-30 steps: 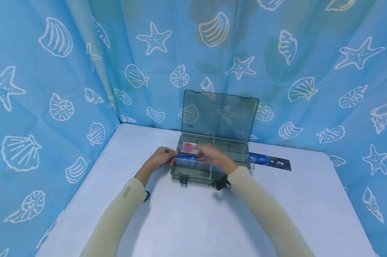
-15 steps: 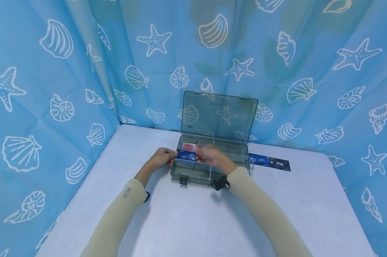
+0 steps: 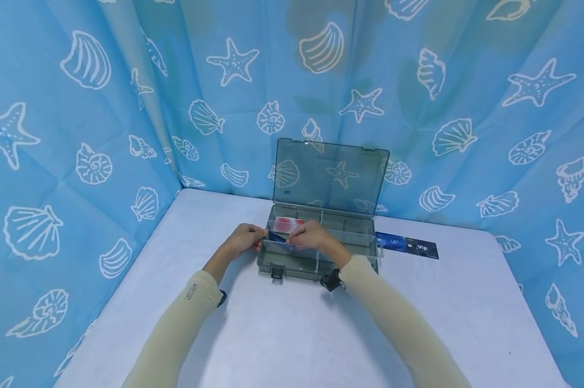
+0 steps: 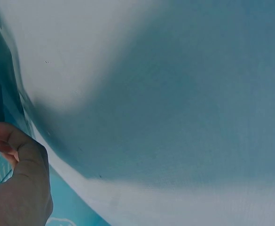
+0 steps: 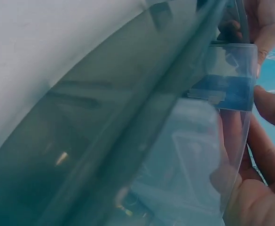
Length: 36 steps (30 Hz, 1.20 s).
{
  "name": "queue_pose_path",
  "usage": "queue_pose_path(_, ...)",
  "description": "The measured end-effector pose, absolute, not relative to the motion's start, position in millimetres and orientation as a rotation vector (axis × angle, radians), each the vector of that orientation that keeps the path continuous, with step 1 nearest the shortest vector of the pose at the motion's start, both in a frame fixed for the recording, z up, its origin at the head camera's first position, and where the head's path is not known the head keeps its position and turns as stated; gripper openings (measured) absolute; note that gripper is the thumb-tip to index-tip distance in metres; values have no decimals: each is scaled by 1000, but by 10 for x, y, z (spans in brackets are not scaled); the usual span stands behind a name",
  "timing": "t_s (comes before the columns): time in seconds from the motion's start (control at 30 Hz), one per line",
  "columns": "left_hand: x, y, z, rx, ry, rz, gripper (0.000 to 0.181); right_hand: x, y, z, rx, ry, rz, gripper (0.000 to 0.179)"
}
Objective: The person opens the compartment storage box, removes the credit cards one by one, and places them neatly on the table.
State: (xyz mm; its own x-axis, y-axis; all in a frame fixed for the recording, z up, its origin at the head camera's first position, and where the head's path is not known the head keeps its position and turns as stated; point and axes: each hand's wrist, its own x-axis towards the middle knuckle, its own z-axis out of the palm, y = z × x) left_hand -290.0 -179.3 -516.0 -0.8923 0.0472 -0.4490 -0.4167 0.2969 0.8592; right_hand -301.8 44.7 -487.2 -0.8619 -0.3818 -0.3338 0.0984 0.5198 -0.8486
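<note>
A dark blue card [image 3: 276, 236] stands tilted in the left part of an open, smoky see-through compartment box [image 3: 292, 262]. At the card's left end my left hand [image 3: 243, 238] pinches with thumb and finger, beside the box's left wall. My right hand [image 3: 313, 236] reaches in from the right, its fingertips pinching the card's other end. In the right wrist view, the blue card [image 5: 238, 89] shows behind a clear divider [image 5: 193, 146], with fingers of the right hand [image 5: 264, 197] beside it. The left wrist view catches only part of the left hand [image 4: 22, 174] at its edge.
The box's lid [image 3: 331, 175] stands upright behind it. A red-and-white piece [image 3: 286, 224] lies in a rear left compartment. Right of the box, a blue VIP card [image 3: 393, 241] and a black Vip card [image 3: 422, 248] lie on the white table [image 3: 292, 334]. A patterned blue curtain [image 3: 282, 64] hangs close behind.
The blue card has tipped from showing its printed face to a narrow slanted strip. My right hand has shifted slightly left over it, while the left hand has barely moved.
</note>
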Motion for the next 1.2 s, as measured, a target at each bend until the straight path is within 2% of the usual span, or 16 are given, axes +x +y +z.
queue_pose_path(0.37, -2897, -1779, -5173, -330, 2191, 1618, 37, -3053, 454, -4875, -231, 2372, -1207, 18)
queue_pose_path(0.77, -2885, -1787, -5142, -344, 2193, 1596, 38, -3081, 536, -4907, -523, 2554, -1290, 12)
queue_pose_path(0.97, -2892, -1766, -5161, -334, 2204, 1587, 37, -3104, 879, -4626, -537, 2600, -1357, 14)
queue_pose_path(1.2, -2894, -1781, -5174, -313, 2210, 1623, 37, -3026, 1658, -4406, -238, 2508, -1486, 30)
